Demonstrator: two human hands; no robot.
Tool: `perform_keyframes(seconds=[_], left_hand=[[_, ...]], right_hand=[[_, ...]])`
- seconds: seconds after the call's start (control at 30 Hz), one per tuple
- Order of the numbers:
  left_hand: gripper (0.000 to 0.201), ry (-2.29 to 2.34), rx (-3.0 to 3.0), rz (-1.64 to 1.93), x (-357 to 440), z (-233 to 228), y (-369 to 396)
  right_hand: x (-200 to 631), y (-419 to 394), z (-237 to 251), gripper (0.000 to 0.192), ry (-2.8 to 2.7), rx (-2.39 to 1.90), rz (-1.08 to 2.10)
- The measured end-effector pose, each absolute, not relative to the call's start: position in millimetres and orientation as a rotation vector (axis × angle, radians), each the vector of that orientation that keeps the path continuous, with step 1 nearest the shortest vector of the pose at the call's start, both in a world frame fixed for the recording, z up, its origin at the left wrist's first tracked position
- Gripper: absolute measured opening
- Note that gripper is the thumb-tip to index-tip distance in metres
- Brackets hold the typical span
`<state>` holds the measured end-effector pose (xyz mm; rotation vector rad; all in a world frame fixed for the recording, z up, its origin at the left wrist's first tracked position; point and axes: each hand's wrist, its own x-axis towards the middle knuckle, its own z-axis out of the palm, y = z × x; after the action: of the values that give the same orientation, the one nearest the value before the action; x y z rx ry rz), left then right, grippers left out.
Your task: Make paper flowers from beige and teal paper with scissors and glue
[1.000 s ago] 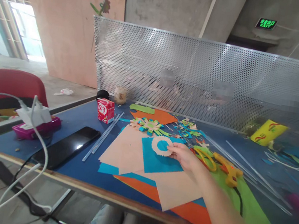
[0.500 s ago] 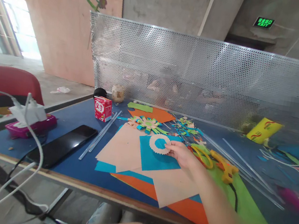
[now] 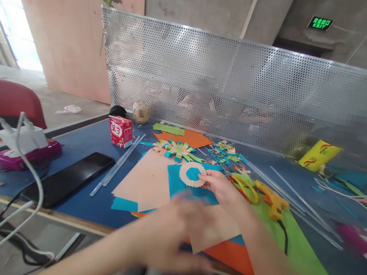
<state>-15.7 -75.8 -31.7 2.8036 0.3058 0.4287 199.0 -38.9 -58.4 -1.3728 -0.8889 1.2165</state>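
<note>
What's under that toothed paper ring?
A blue sheet shows through the ring and past its lower edge. Whatever the ring itself and the right hand cover can't be seen.

Your pale paper ring (image 3: 183, 174) has a jagged outer edge. Your right hand (image 3: 219, 186) pinches its right side over blue paper (image 3: 172, 186).

Matt paper ring (image 3: 183, 173), glossy phone (image 3: 69, 179), perforated metal screen (image 3: 169, 55)
</note>
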Motion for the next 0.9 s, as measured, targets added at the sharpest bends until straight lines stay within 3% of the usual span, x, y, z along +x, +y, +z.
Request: perform_keyframes(seconds=[0.07, 0.13, 0.27, 0.37, 0.47, 0.53, 0.67, 0.77, 0.9], left_hand=[[0.072, 0.818, 2.852, 0.462, -19, -30, -46], [0.071, 1.158, 2.891, 0.228, -23, -32, -26], [0.071, 1.080, 2.990, 0.068, -42, -36, -33], [0.071, 1.298, 2.891, -0.028, -71, -31, -63], [0.048, 1.442, 2.717, -0.268, -91, -12, -83], [0.040, 1.514, 2.716, -0.178, -90, 4, -80], [0.056, 1.206, 3.010, 0.341, -58, 13, -42], [0.064, 0.946, 3.069, 0.129, -48, -10, -14], [0.059, 1.275, 2.891, 0.001, -79, -35, -22]], right_hand=[[199, -39, -59, 0.012, -0.894, -1.365, 1.208], [199, -39, -59, 0.013, -0.896, -1.367, 1.205], [200, -38, -60, 0.011, -0.901, -1.382, 1.203], [200, -37, -60, 0.011, -0.911, -1.404, 1.208], [201, -37, -60, 0.012, -0.919, -1.423, 1.213], [200, -36, -61, 0.013, -0.931, -1.428, 1.209], [199, -34, -63, 0.017, -0.969, -1.429, 1.180], [199, -31, -66, 0.019, -1.003, -1.449, 1.168], [200, -29, -68, 0.016, -1.040, -1.486, 1.164]])
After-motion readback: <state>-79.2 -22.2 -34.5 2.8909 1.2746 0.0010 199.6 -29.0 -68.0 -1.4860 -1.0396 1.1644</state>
